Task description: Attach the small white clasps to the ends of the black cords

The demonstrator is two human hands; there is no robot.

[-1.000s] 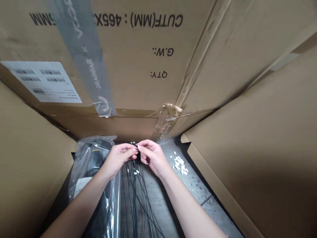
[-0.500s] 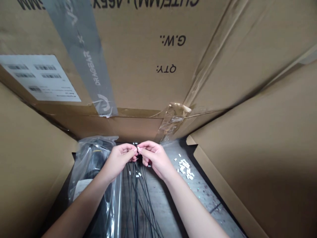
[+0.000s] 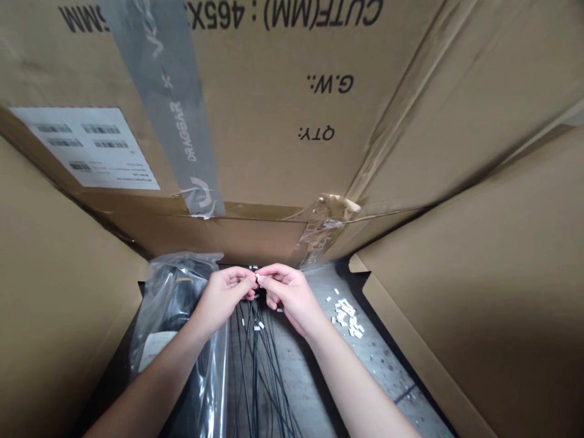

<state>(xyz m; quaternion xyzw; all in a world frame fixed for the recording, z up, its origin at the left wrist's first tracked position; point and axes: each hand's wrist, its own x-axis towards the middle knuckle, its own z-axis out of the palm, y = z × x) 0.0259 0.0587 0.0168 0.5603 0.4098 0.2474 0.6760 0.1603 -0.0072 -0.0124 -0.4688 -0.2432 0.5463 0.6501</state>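
My left hand (image 3: pixel 232 293) and my right hand (image 3: pixel 286 295) meet fingertip to fingertip above a bundle of thin black cables (image 3: pixel 255 377). Between the right thumb and forefinger is a small white connector piece (image 3: pixel 258 277). The left fingers are pinched against it on what looks like a black cable end, mostly hidden by the fingertips. Several cables run toward me below the hands, some with white pieces at their ends (image 3: pixel 258 326). To the right of the right hand lies a loose pile of small white pieces (image 3: pixel 349 317).
A clear plastic bag (image 3: pixel 214 365) with black coiled contents and a white label lies left of the cables, under my left forearm. A large taped carton (image 3: pixel 264 152) stands right behind the hands. Cardboard panels (image 3: pixel 515 274) rise on both sides of the grey surface (image 3: pixel 314 389).
The view has shifted slightly, so everything sits a little further right and lower. Both hands keep their pinch, and the white piece appears closer against the left fingertips.
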